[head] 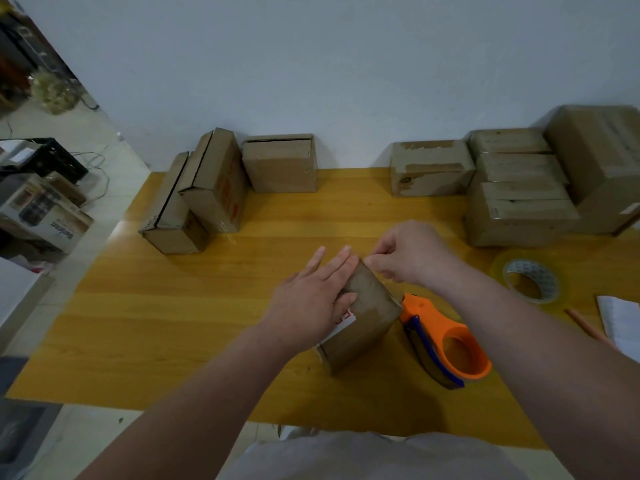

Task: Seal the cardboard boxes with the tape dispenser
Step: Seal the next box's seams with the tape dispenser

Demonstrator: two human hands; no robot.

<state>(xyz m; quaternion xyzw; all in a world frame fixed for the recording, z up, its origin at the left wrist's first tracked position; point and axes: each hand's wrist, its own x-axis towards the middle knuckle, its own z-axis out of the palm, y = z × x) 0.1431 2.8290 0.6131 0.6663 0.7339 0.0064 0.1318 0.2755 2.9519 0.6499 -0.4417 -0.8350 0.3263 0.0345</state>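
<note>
Along the upper left of the table (173,323), several cardboard boxes (194,202) are standing near the wall. At frame centre, the left hand (311,299) is pressing flat, fingers straight, on top of the small box (363,317), pinning it down. Immediately right, the right hand (405,254) is pinching at the box's far top corner; whether clear tape is lying between the fingertips cannot be told. Both hands are nearly touching. Lower right of the box, the tape dispenser (446,344) is lying unheld. Judgement: a tape strip is being finished on this box. The next move is calling for a firm rub-down, then picking up the dispenser.
</note>
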